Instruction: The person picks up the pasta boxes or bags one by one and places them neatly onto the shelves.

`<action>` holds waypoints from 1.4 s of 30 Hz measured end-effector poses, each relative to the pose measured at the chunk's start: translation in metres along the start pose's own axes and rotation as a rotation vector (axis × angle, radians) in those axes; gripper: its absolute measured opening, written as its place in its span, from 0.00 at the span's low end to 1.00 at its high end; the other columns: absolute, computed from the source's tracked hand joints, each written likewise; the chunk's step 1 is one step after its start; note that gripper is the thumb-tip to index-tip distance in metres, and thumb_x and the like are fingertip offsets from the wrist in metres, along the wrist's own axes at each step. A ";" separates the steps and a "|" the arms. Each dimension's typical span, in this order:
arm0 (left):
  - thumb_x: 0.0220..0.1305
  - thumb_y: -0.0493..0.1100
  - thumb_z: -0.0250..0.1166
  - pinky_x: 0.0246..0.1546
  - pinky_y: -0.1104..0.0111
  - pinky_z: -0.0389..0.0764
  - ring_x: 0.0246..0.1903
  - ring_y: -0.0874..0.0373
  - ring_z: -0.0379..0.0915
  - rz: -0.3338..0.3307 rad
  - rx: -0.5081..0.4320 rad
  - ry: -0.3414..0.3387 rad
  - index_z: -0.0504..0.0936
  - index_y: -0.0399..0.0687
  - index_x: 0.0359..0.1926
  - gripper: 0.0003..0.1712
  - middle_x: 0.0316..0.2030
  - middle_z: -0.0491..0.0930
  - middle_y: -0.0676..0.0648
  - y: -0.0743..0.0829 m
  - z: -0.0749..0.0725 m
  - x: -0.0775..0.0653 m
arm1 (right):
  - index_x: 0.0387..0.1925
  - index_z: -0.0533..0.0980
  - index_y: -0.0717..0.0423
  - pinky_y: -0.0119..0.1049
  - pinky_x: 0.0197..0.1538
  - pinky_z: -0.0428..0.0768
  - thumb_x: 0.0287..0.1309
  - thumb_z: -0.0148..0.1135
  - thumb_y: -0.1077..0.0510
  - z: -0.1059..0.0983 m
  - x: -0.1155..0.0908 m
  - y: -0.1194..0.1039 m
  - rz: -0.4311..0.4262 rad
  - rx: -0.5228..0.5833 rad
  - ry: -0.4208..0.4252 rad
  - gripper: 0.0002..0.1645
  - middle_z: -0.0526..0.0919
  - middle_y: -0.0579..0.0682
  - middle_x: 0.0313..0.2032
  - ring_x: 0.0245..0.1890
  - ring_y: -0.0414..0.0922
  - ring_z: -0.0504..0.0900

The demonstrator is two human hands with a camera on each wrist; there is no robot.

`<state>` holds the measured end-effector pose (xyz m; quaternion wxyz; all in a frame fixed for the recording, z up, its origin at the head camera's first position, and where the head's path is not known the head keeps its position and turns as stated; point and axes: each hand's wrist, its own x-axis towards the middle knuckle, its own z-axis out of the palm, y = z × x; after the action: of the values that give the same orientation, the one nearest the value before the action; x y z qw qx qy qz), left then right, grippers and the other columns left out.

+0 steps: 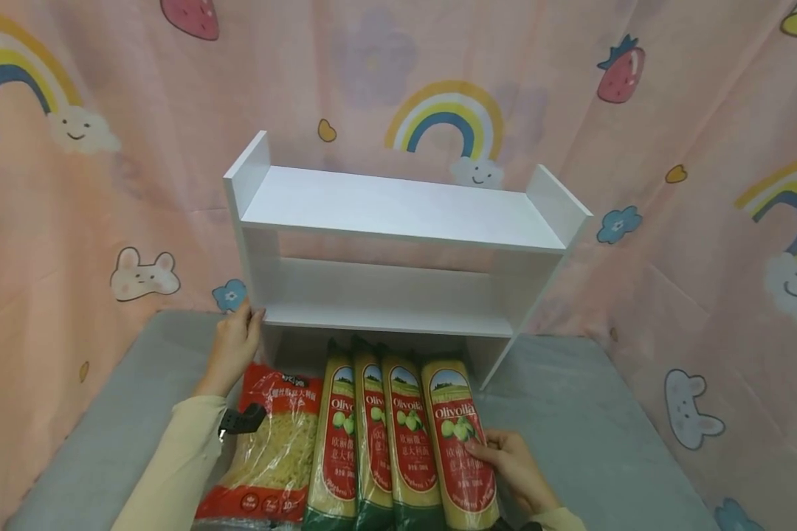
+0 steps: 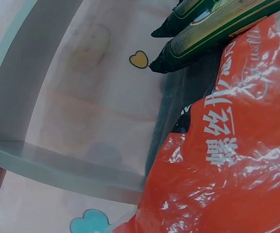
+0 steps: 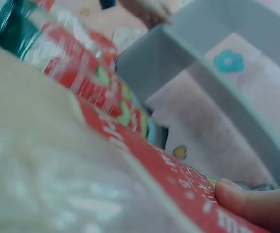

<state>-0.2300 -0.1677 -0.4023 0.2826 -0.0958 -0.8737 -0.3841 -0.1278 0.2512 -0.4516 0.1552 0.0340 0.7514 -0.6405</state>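
Observation:
My left hand grips the left side panel of a white shelf unit, about level with its middle board. With my right hand I hold the rightmost pack of spaghetti, thumb on its red label. More spaghetti packs with the same label lie side by side to its left, their far ends under the lowest board. Left of them is a red and clear bag of fusilli, below my left wrist. In the left wrist view the fusilli bag fills the right side.
A grey table surface spreads under the shelf and packs. Behind it hangs a pink curtain printed with rainbows, strawberries and clouds. My left wrist wears a black band. The shelf's top board has raised side panels.

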 end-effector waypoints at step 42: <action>0.69 0.32 0.53 0.17 0.63 0.63 0.14 0.54 0.61 0.023 -0.002 0.034 0.69 0.32 0.34 0.06 0.16 0.66 0.43 0.000 0.002 -0.002 | 0.48 0.77 0.61 0.45 0.39 0.81 0.66 0.52 0.63 0.013 -0.093 -0.112 -0.190 0.147 -0.207 0.13 0.84 0.53 0.38 0.36 0.48 0.84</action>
<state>-0.2289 -0.1662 -0.4042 0.3018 -0.0995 -0.8673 -0.3832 -0.0648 0.2327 -0.3206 0.1675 -0.0924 0.6822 -0.7057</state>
